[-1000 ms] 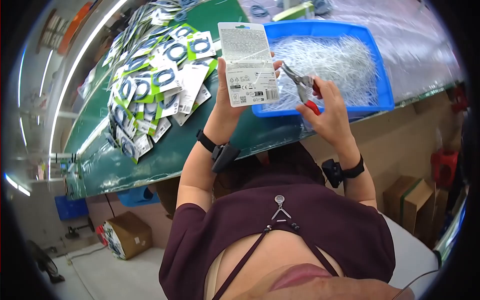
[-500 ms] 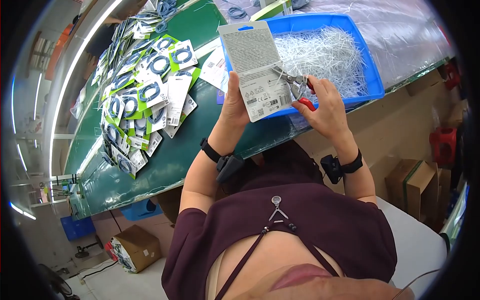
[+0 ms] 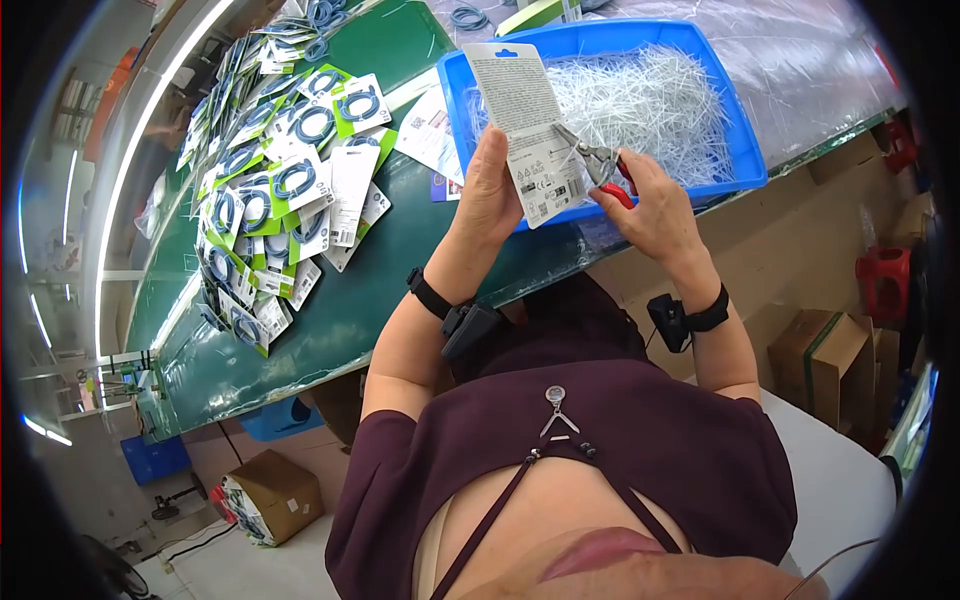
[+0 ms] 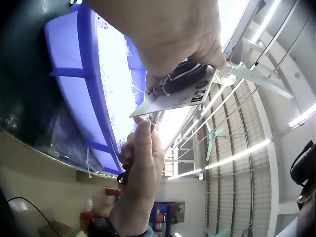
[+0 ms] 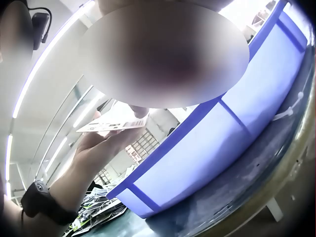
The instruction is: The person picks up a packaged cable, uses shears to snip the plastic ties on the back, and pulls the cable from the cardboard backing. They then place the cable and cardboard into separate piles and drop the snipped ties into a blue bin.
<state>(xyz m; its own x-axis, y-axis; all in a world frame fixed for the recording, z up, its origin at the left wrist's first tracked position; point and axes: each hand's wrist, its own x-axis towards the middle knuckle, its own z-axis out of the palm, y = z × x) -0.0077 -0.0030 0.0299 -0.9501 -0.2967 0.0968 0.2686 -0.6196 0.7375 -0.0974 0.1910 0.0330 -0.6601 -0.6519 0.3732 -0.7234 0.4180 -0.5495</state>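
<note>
My left hand (image 3: 490, 190) grips a white printed card (image 3: 525, 130) by its left side, back face up, in the head view. A dark coiled cable (image 4: 185, 79) lies on the card's other face in the left wrist view. Red-handled pliers (image 3: 612, 190) are in my right hand (image 3: 655, 205), fingers curled round the handles, with the metal jaws against the card's right edge. In the right wrist view a blurred patch hides my right hand, while the card (image 5: 116, 121) shows beside it.
A blue tray (image 3: 745, 130) of thin white strips (image 3: 650, 110) stands behind the hands. Many carded cables (image 3: 290, 180) are heaped on the green table (image 3: 400, 270) at left. White printed sheets (image 3: 430, 135) lie between heap and tray. Cardboard boxes (image 3: 825, 360) stand lower right.
The card first came down to the pliers, whose jaws now meet its edge; since then it has turned a little and looks narrower. The head view has shifted slightly.
</note>
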